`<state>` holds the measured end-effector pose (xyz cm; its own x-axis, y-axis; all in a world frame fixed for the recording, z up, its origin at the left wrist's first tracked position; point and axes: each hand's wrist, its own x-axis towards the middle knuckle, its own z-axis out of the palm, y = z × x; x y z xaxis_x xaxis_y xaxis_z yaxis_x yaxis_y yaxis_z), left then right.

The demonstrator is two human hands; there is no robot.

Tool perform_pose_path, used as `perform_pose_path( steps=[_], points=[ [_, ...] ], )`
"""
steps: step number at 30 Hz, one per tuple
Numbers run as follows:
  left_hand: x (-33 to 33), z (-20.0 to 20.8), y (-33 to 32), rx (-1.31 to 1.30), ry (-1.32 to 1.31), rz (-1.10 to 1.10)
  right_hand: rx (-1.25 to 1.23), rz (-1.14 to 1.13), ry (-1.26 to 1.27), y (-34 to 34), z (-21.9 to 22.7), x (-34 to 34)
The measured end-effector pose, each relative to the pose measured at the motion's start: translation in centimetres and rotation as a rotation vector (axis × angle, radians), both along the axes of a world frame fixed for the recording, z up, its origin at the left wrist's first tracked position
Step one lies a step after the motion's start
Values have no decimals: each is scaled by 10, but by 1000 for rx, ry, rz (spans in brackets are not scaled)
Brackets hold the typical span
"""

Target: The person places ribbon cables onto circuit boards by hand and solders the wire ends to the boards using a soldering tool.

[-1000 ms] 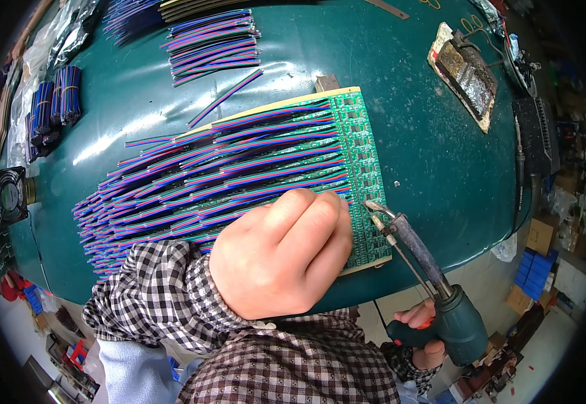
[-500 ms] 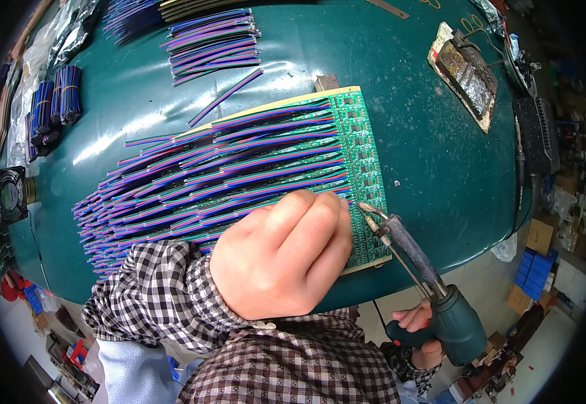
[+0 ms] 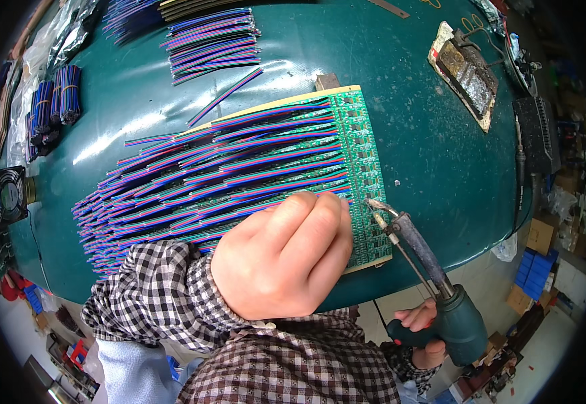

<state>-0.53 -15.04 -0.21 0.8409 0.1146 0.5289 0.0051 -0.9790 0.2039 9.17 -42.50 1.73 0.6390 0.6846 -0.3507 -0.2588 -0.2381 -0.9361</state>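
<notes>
Soldering iron (image 3: pixel 419 249) tip has eased left onto green circuit board (image 3: pixel 360 168) | board at near desk (image 3: pixel 427 148) edge | right hand (image 3: pixel 419 333) clamped on iron's handle | left hand (image 3: pixel 283 252) fisted, pinning ribbon wires (image 3: pixel 205 182) | wire bundle (image 3: pixel 212 44) toward far edge

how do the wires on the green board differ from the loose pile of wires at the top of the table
The wires on the board are fanned out side by side in one flat layer, ends meeting the green board; the loose pile is stacked in a heap, joined to nothing. The board's row is far wider than the pile. The left hand presses on the board's wires; nothing touches the pile. Both are red, blue and green ribbon wires on the green table.
</notes>
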Motion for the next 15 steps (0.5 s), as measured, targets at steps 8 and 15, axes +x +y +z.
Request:
perform_pose_path(
  steps=[8, 15],
  points=[
    [-1, 3, 2, -13, 42, -7, 206, -37, 118, 7, -4, 3],
    [-6, 16, 4, -48, 72, 13, 384, -196, -39, 40, -21, 18]
  ],
)
